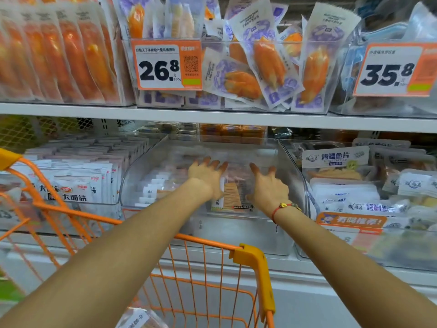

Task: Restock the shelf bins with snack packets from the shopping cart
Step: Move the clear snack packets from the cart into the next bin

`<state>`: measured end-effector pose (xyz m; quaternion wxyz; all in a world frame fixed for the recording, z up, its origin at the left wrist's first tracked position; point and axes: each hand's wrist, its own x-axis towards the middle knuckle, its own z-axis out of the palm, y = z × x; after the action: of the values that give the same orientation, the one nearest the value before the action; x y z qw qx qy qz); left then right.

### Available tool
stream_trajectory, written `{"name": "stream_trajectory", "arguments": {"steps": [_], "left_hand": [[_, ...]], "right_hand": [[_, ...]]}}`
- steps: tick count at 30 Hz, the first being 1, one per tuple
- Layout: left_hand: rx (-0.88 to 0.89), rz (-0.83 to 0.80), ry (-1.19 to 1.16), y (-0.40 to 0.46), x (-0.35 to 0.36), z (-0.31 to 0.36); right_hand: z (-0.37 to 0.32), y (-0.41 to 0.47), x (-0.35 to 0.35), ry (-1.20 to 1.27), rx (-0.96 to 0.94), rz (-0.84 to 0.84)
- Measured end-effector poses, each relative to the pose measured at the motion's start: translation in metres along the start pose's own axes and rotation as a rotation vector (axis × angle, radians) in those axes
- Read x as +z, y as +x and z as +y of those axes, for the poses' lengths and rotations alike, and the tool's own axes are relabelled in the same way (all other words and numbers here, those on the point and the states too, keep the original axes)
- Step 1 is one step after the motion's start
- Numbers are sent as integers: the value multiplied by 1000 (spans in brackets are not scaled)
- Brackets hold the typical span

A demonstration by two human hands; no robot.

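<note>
Nearest, the orange shopping cart (pixel 256 261) stands under both forearms. Beyond it, in the clear middle bin (pixel 300 183) on the lower shelf, the left hand (pixel 208 174) and right hand (pixel 268 188) flank a stack of snack packets (pixel 233 195). Each grip is wide, fingers spread and straight, palms apparently pressing the stack's sides. Best squeeze evenly and square the packets upright against the row behind.

The clear bin's (pixel 300 185) blurred wall veils the hands' fingertips (pixel 254 167) and the snack packet (pixel 233 197) between them. The orange cart (pixel 212 268) is cut off by the bottom edge; its packet (pixel 139 319) there is blurred.
</note>
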<state>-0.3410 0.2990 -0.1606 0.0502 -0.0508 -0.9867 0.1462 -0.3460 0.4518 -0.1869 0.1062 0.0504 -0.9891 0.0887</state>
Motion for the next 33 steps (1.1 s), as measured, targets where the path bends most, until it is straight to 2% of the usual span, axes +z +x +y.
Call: {"name": "stream_trajectory", "arguments": {"steps": [3, 8, 15, 18, 21, 24, 26, 29, 33], "left_hand": [[-12, -40, 8, 2, -1, 2], [-38, -19, -42, 5, 2, 4], [-82, 77, -243, -13, -18, -12], [-105, 123, -321, -36, -30, -25], [-140, 206, -453, -70, -36, -36], [-177, 242, -592, -114, -35, -47], [-201, 215, -654, -147, -35, -55], [-225, 137, -666, -193, -31, -70], [-205, -115, -606, -228, -2, -90]], "right_hand": [[0, 4, 3, 44, -28, -75], [0, 4, 0, 107, -41, -175], [1, -6, -19, 119, 5, -244], [2, -24, -35, 64, -46, -117], [-1, -45, -50, 124, -131, 56], [-9, -70, -61, 247, -248, 91], [-17, -90, -65, 304, -356, 88], [-35, -127, -66, 329, -493, -12], [-67, -158, -60, 135, -710, -158]]}}
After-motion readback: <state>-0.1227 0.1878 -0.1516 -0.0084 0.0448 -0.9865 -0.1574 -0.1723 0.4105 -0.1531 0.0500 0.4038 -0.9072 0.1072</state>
